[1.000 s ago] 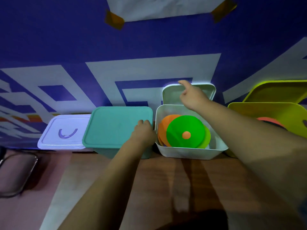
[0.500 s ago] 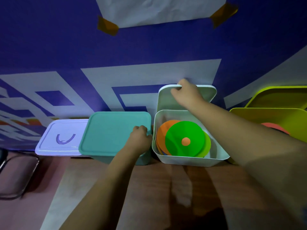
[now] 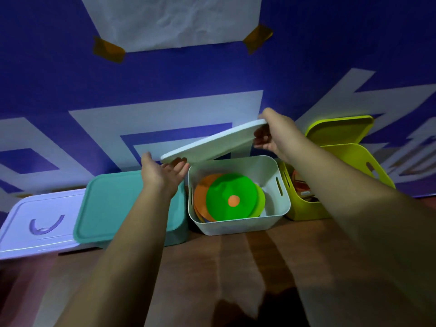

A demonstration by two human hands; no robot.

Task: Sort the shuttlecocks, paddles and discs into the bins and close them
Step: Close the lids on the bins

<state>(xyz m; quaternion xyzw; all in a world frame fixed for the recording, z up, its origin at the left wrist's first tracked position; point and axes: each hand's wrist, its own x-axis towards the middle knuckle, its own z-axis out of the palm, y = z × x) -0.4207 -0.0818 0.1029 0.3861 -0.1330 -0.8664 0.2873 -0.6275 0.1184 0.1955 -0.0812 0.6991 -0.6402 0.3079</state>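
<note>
The right hand (image 3: 276, 135) is holding the white lid (image 3: 212, 142) up in the air over the white bin (image 3: 236, 224). Its thumb is lying on top of the high corner and its fingers are curling under, so they are pinching the lid. The lid is tilting, with its low end on the left. The left hand (image 3: 162, 173) is reaching up under that low end with its fingers straight and wide. I cannot tell if they are touching the lid yet.

The white bin is sitting open on the counter (image 3: 212, 267). A green disc (image 3: 228, 197) is lying on orange discs (image 3: 203, 185) inside it. A teal bin (image 3: 122, 204) with its lid on is standing just beside it on the left. A yellow bin (image 3: 349, 161) is standing open on the right.

The lid is looking thin, light and stiff, like hard plastic, so it is probably not going to bend. It may be a bit slippery. Holding it by two edges, one hand on each side, is likely the best way. Then it is coming down flat and lining up with the bin's rim. The discs are lying low, so they are probably not getting in the way.
</note>
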